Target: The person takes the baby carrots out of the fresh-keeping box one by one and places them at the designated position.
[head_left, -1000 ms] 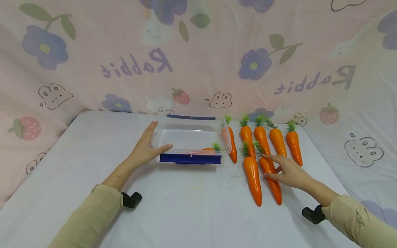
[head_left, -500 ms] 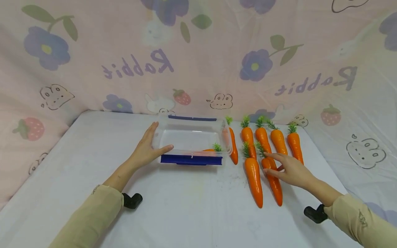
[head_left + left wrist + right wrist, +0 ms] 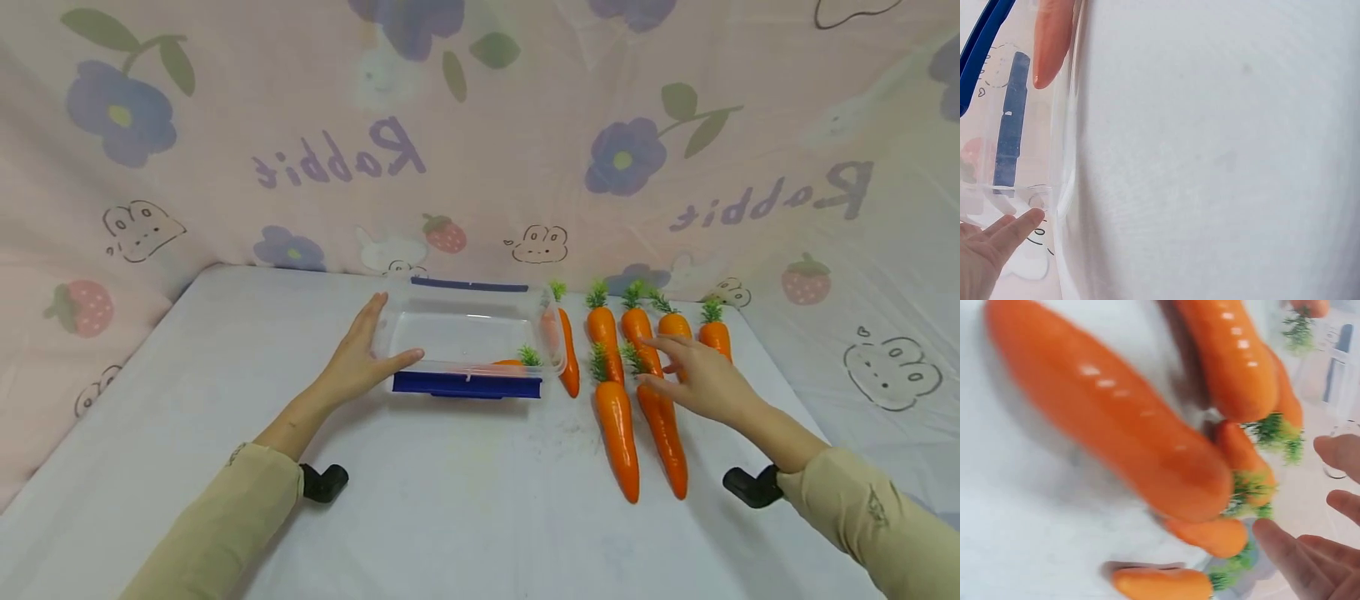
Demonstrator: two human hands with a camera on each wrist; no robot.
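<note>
A clear plastic box (image 3: 467, 385) with blue latch flaps stands near the back of the table. Inside it lies a carrot with a green top (image 3: 529, 357). My left hand (image 3: 352, 367) rests at the box's left end, fingers straight along the side and thumb by the front rim. My right hand (image 3: 701, 379) is spread over the carrots, holding nothing. Below it lies the front right carrot (image 3: 667, 446), its top end partly under the fingers. In the right wrist view, the fingers (image 3: 1291, 556) stand apart from that carrot (image 3: 1110, 412).
Left of that carrot is another front carrot (image 3: 618, 442). Behind these lie several more, including one against the box's right side (image 3: 570, 358) and one at the far right (image 3: 716, 337). A printed cloth (image 3: 480, 167) hangs behind the white table (image 3: 450, 500).
My right hand has moved up and back from the front right carrot, now covering parts of the carrots behind. The left hand stays at the box. The head view has shifted slightly.
</note>
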